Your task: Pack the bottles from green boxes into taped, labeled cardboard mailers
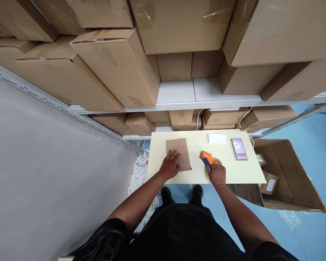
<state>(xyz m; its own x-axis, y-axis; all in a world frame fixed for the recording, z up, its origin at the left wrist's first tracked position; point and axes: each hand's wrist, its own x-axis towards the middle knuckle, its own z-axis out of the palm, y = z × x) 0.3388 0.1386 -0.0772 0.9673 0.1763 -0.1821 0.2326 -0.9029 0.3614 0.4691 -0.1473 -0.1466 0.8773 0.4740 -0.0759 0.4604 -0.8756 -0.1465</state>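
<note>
Holding tape dispenser point(208, 158), box label point(271, 185) unreadable

Matt cardboard piece point(183, 154); smooth tabletop point(197, 175); plastic tape dispenser point(207, 157); metal shelf frame point(179, 106).

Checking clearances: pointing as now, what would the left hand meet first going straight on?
The left hand would pass over the cardboard, then probably meet a lower-shelf box; depth is unclear.

No legible text; white label point(271, 185) on small carton point(265, 182) unreadable.
</note>
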